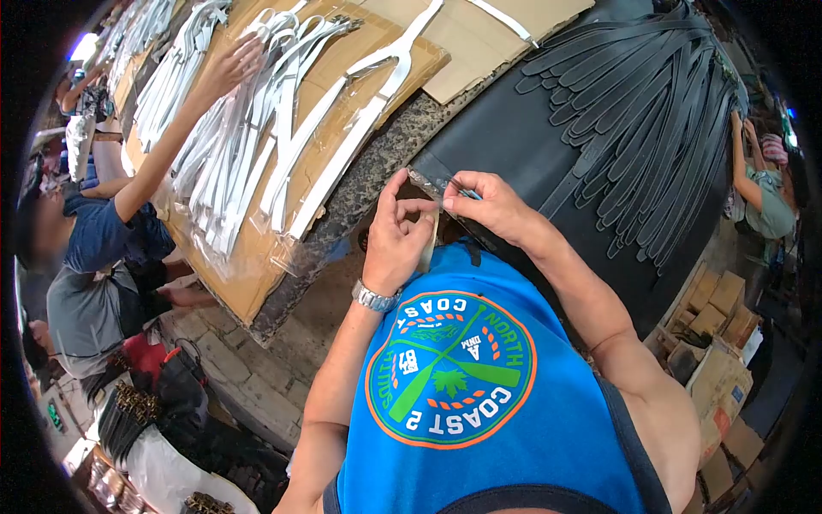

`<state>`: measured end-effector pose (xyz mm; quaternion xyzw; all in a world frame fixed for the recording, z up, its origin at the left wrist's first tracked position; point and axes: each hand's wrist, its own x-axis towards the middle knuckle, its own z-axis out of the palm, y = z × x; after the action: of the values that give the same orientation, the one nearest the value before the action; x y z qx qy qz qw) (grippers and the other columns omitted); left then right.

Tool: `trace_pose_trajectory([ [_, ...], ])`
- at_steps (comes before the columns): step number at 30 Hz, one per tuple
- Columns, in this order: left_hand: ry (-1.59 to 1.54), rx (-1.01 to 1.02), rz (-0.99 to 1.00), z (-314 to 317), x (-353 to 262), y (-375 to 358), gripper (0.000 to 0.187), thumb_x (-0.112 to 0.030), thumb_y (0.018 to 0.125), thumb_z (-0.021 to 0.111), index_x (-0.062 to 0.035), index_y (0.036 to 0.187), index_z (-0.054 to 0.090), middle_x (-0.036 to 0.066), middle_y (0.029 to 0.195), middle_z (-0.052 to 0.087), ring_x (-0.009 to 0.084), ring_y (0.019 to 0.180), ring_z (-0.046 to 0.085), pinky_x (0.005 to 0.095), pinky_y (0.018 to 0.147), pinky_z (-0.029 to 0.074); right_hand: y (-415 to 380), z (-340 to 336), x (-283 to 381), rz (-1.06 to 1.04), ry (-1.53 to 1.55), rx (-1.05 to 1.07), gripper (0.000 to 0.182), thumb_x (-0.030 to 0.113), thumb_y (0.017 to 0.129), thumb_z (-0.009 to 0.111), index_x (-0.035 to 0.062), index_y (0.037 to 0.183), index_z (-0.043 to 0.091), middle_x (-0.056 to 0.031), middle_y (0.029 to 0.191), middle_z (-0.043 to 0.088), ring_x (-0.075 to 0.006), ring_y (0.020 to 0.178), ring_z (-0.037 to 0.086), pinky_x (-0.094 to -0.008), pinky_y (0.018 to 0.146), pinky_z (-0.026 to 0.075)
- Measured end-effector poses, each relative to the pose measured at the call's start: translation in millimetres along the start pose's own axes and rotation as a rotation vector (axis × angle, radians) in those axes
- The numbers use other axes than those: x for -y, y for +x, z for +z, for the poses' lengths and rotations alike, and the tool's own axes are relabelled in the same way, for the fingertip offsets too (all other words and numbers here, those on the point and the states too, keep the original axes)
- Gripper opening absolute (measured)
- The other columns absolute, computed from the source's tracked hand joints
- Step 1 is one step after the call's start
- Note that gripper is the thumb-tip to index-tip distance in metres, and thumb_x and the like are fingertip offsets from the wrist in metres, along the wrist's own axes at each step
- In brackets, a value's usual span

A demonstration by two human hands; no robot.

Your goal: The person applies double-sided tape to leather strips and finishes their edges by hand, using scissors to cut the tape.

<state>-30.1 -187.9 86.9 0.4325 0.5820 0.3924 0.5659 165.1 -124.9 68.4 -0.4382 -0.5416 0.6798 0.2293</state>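
Both hands are close together at the table edge, just above the blue shirt. My left hand (401, 233), with a metal watch at the wrist, has its index finger raised and its thumb bent against a small pale strip (431, 240). My right hand (492, 206) pinches a small tool with a blue part (467, 194), whose dark thin end points toward my left hand. A short patterned piece (421, 182) lies between the hands; which fingers hold it is unclear. Black straps (638, 128) are fanned out on the dark sheet beyond my right hand.
White straps (274, 128) in clear plastic lie on cardboard (338, 167) at the left. A co-worker's arm (167, 150) reaches over them. Another person (765, 201) handles the black straps' far end. Cardboard boxes (719, 300) stand at the right, bundles of dark straps at lower left.
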Motion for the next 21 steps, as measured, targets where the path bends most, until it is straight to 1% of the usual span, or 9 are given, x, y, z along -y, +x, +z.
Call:
trace_pose_trajectory([
  [4, 0.042, -0.027, 0.006, 1, 0, 2, 0.070, -0.002, 0.089, 0.064, -0.0023, 0.152, 0.032, 0.011, 0.101, 0.073, 0.0028, 0.062, 0.055, 0.0205, 0.056, 0.046, -1, 1, 6, -0.013, -0.021, -0.002, 0.017, 0.020, 0.088, 0.068, 0.0027, 0.088, 0.067, -0.0025, 0.083, 0.066, -0.0093, 0.084, 0.058, -0.0289, 0.077, 0.049],
  [7, 0.127, -0.042, 0.009, 2, -3, 2, 0.068, -0.002, 0.090, 0.064, -0.0024, 0.151, 0.034, 0.010, 0.099, 0.074, 0.0033, 0.063, 0.055, 0.0206, 0.058, 0.046, -1, 1, 13, -0.059, -0.068, -0.009, 0.011, 0.016, 0.090, 0.068, 0.0046, 0.089, 0.065, 0.0042, 0.082, 0.060, -0.0042, 0.082, 0.052, -0.0241, 0.074, 0.045],
  [10, 0.238, -0.052, 0.012, 3, -11, 1, 0.067, 0.000, 0.091, 0.063, -0.0031, 0.151, 0.034, 0.010, 0.100, 0.074, 0.0034, 0.068, 0.055, 0.0197, 0.061, 0.046, 2, -6, 22, -0.081, -0.099, -0.060, 0.013, 0.016, 0.090, 0.068, 0.0035, 0.088, 0.065, 0.0036, 0.082, 0.060, -0.0051, 0.082, 0.052, -0.0248, 0.075, 0.045],
  [12, 0.219, -0.063, 0.000, 2, -6, 2, 0.066, 0.000, 0.091, 0.062, -0.0031, 0.151, 0.035, 0.011, 0.099, 0.074, 0.0040, 0.068, 0.056, 0.0202, 0.061, 0.047, 12, -16, 17, -0.165, -0.100, -0.139, 0.013, 0.018, 0.090, 0.069, 0.0049, 0.089, 0.064, 0.0047, 0.079, 0.058, -0.0043, 0.075, 0.050, -0.0234, 0.068, 0.043],
  [13, 0.202, -0.060, -0.019, 0, -5, 2, 0.066, 0.000, 0.092, 0.062, -0.0026, 0.152, 0.034, 0.011, 0.100, 0.074, 0.0059, 0.074, 0.061, 0.0215, 0.065, 0.050, 19, -22, 11, -0.209, -0.101, -0.176, 0.014, 0.018, 0.091, 0.069, 0.0056, 0.089, 0.064, 0.0052, 0.078, 0.057, -0.0040, 0.072, 0.049, -0.0227, 0.065, 0.042],
  [16, 0.166, -0.111, 0.035, -2, 4, 1, 0.067, -0.004, 0.090, 0.065, -0.0046, 0.151, 0.036, 0.007, 0.097, 0.076, 0.0033, 0.064, 0.056, 0.0225, 0.059, 0.047, 46, -46, -3, -0.098, 0.092, -0.278, 0.015, 0.022, 0.091, 0.071, 0.0084, 0.091, 0.064, 0.0072, 0.073, 0.052, -0.0025, 0.061, 0.043, -0.0213, 0.053, 0.033],
  [17, 0.142, -0.117, 0.012, -4, 7, 0, 0.065, -0.003, 0.092, 0.064, -0.0040, 0.151, 0.037, 0.008, 0.100, 0.075, 0.0027, 0.067, 0.057, 0.0214, 0.060, 0.047, 57, -53, -9, -0.075, 0.149, -0.318, 0.017, 0.024, 0.091, 0.072, 0.0110, 0.093, 0.061, 0.0088, 0.070, 0.047, -0.0015, 0.055, 0.037, -0.0215, 0.047, 0.025],
  [20, 0.064, -0.124, 0.003, -6, 9, -3, 0.064, -0.003, 0.092, 0.063, -0.0027, 0.150, 0.037, 0.010, 0.103, 0.074, 0.0033, 0.069, 0.058, 0.0207, 0.061, 0.047, 91, -67, -23, 0.062, 0.322, -0.425, 0.017, 0.023, 0.091, 0.072, 0.0113, 0.093, 0.059, 0.0083, 0.069, 0.047, -0.0020, 0.056, 0.039, -0.0216, 0.046, 0.025],
  [21, 0.061, -0.119, -0.015, -7, 7, -3, 0.063, -0.002, 0.093, 0.062, -0.0017, 0.150, 0.037, 0.012, 0.104, 0.073, 0.0042, 0.072, 0.059, 0.0203, 0.063, 0.048, 103, -70, -29, 0.064, 0.343, -0.450, 0.017, 0.022, 0.091, 0.072, 0.0124, 0.092, 0.057, 0.0080, 0.068, 0.045, -0.0025, 0.056, 0.040, -0.0208, 0.045, 0.026],
])
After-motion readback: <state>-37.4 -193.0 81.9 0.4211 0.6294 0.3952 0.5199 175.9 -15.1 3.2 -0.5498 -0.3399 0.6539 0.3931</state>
